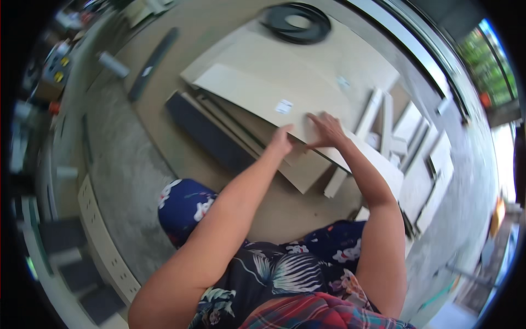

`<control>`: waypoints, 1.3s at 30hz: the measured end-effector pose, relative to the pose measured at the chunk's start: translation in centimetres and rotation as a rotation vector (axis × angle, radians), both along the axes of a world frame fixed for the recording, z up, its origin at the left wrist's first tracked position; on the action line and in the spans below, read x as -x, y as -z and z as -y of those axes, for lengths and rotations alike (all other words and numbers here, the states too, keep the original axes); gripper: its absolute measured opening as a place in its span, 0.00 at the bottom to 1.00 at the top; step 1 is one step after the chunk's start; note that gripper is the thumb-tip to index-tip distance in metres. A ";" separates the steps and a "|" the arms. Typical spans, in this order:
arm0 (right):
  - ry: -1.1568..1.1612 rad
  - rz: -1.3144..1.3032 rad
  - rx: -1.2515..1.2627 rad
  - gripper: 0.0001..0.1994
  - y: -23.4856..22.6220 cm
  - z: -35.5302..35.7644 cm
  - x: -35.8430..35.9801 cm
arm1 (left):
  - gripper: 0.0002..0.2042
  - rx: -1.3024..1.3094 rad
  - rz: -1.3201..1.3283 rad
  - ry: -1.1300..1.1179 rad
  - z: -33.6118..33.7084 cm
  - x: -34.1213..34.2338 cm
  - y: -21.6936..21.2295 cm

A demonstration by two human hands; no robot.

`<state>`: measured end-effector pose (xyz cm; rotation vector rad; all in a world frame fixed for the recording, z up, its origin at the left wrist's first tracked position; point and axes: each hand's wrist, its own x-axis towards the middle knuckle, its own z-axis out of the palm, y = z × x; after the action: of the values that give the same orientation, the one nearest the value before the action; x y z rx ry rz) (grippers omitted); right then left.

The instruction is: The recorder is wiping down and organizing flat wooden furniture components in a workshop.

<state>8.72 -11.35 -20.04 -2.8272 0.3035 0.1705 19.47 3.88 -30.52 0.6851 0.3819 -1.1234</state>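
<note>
A large beige panel [246, 90] with a white label [284, 106] lies in front of me, its near edge raised above the pieces beneath. My left hand [281, 141] is closed on that edge, thumb on top and the other fingers mostly hidden. Just to its right, my right hand [329, 131] rests on the panel with its fingers spread, the thumb near the edge. Under the panel are a dark grey board [211, 134] and a smaller tan board [312, 170]. A black coil of flat strip [298, 23] sits on the beige sheets at the far side.
Several pale narrow boards [386, 123] lie piled to the right. A dark strip [153, 64] and a whitish roll [113, 64] are on the far left. A long board with holes [107, 241] runs along the left. My patterned trouser knee [186, 208] is close by.
</note>
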 end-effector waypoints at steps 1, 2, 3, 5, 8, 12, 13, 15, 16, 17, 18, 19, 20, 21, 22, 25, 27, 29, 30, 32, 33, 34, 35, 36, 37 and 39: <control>-0.010 0.014 -0.015 0.54 -0.1 -0.2 -0.1 | 0.19 -0.013 -0.059 0.044 -0.4 -0.6 0.3; -0.001 -0.006 -0.051 0.54 0.0 -0.1 0.6 | 0.19 -0.057 -0.046 0.061 -0.3 0.1 0.1; 0.022 0.005 0.005 0.54 0.9 0.2 1.7 | 0.19 -0.095 -0.022 0.076 0.2 0.8 -0.9; 0.050 -0.054 -0.001 0.54 0.9 0.1 2.7 | 0.18 -0.127 0.013 0.135 0.0 1.5 -1.6; 0.131 -0.108 -0.024 0.56 1.5 0.3 5.0 | 0.17 -0.180 0.024 0.169 0.9 3.3 -1.8; 0.162 -0.100 -0.042 0.55 1.6 0.7 7.6 | 0.16 -0.154 0.043 0.231 1.8 4.9 -1.6; 0.154 -0.089 -0.049 0.56 1.5 0.9 8.2 | 0.17 -0.157 0.050 0.233 2.0 5.4 -1.8; 0.181 -0.103 -0.041 0.56 1.2 0.8 8.5 | 0.17 -0.157 0.064 0.256 2.2 5.5 -1.6; 0.174 -0.115 -0.037 0.56 0.8 0.7 8.5 | 0.17 -0.169 0.049 0.250 2.2 5.4 -1.3; 0.161 -0.128 -0.033 0.56 0.8 0.7 8.8 | 0.17 -0.182 0.033 0.238 2.2 5.7 -1.4; 0.163 -0.119 -0.034 0.56 0.8 0.8 9.3 | 0.17 -0.176 0.041 0.249 2.3 6.3 -1.4; 0.173 -0.121 -0.034 0.56 0.8 1.0 10.0 | 0.17 -0.174 0.041 0.260 2.7 7.0 -1.3; 0.166 -0.113 0.000 0.56 1.2 0.9 10.5 | 0.17 -0.209 0.047 0.268 2.6 7.7 -1.4; 0.149 -0.102 0.037 0.56 1.4 1.0 10.7 | 0.16 -0.243 0.056 0.266 2.5 8.2 -1.4; 0.144 -0.091 0.046 0.56 1.6 1.2 11.1 | 0.16 -0.247 0.058 0.251 2.6 8.8 -1.3; 0.097 -0.070 0.079 0.55 1.5 1.5 11.3 | 0.18 -0.187 0.026 0.310 2.3 9.3 0.3; 0.098 0.016 0.122 0.55 2.0 1.8 13.0 | 0.20 -0.183 0.049 0.370 2.4 11.0 0.2; 0.098 -0.011 0.089 0.56 1.2 1.7 13.1 | 0.20 -0.152 0.014 0.391 2.2 11.6 0.4; 0.101 -0.001 0.115 0.56 1.5 2.1 14.1 | 0.19 -0.134 0.014 0.430 2.5 12.6 0.0; 0.099 0.030 0.110 0.57 1.5 2.4 14.9 | 0.20 -0.119 0.031 0.529 2.5 13.2 -0.1; 0.091 0.001 0.096 0.57 1.4 2.1 14.6 | 0.19 -0.132 0.032 0.541 2.1 13.4 0.0; 0.074 -0.011 0.102 0.58 1.7 1.9 14.4 | 0.18 -0.138 0.034 0.566 1.7 13.4 0.0; 0.068 -0.017 0.109 0.58 1.7 2.1 14.6 | 0.18 -0.146 0.044 0.602 1.8 13.7 -0.2; 0.040 -0.009 0.105 0.58 1.5 2.2 14.7 | 0.18 -0.152 0.047 0.573 1.8 13.8 0.0; 0.055 -0.019 0.110 0.58 1.4 2.3 14.6 | 0.18 -0.129 0.045 0.624 1.8 13.7 0.3; 0.064 -0.035 0.113 0.59 1.4 2.6 15.3 | 0.17 -0.107 0.035 0.671 2.1 14.2 0.2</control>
<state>-6.56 -13.94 -21.48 -2.9239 0.4233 0.1947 5.26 1.83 -30.72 0.9625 0.1807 -1.7290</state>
